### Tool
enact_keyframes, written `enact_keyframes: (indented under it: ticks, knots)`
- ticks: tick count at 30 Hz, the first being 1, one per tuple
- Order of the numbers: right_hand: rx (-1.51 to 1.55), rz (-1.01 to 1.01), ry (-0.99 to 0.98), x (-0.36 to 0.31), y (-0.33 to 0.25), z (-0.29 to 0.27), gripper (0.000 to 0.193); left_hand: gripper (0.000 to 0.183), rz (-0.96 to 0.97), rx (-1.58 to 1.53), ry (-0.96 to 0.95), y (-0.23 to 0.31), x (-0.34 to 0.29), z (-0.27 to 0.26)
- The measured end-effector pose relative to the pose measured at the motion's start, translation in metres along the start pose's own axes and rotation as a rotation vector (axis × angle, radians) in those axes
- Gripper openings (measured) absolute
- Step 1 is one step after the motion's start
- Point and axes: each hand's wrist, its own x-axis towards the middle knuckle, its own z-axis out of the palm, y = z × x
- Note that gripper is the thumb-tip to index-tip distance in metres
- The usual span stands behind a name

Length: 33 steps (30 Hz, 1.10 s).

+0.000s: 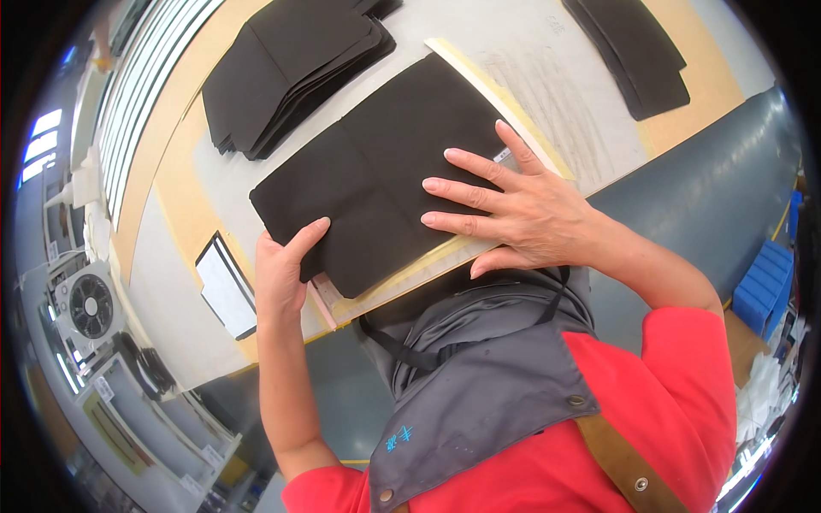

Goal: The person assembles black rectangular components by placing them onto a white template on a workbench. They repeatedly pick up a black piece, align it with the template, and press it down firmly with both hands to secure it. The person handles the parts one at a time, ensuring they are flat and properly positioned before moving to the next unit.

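Observation:
A black flat panel [368, 179] with a faint crease across its middle lies at the table's near edge. My left hand [285, 269] pinches its lower left corner, thumb on top and the other fingers hidden underneath. Flat on the panel's right part rests my right hand [522, 205], its fingers spread and holding nothing. Just beyond those fingers a small white label [502, 156] shows on the panel. Pale yellow strips [513, 111] run along the panel's right and near sides.
Behind the panel, at the far left, sits a stack of black cut pieces [291, 77]. More black pieces [633, 60] lie at the far right. A white piece with black edges [227, 286] is left of my left hand. A fan [91, 305] stands beyond the table; a blue bin [761, 286] is at right.

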Motion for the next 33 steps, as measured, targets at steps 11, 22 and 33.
enact_keyframes:
  ticks: [11,22,33]
  knots:
    - [-0.049,-0.001,-0.006,0.0015,0.0013,-0.0001,0.074,0.039,-0.020,0.017,0.008,0.0001,0.0021,-0.0001]
    - [-0.140,0.011,-0.074,0.0038,-0.0030,-0.0060,0.075,0.042,-0.037,0.039,0.004,0.0047,0.0015,0.0018]
    - [-0.157,0.013,-0.092,0.0033,-0.0036,-0.0068,0.077,0.041,-0.018,0.039,0.037,0.0033,0.0016,0.0035]
